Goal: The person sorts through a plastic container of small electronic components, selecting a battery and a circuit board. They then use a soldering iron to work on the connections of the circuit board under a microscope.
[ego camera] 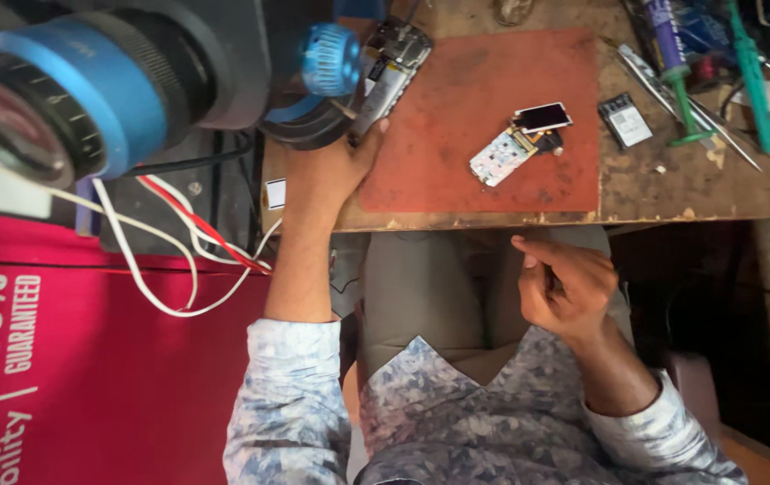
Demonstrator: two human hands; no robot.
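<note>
Left hand (pixel 327 171): on the bench (pixel 672 193), fingers wrapped around an open phone (pixel 389 72) under the blue lamp (pixel 331 58).
Right hand (pixel 565 287): over the lap, fingers curled together, holding nothing I can see.
Red mat (pixel 457 135): small screen part (pixel 520 139) lies on it.

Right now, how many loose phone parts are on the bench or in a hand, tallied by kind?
Phone frame, held at the left hand: 1
Small screen: 1
Keypad board: 1
Battery: 1
Total: 4
</note>
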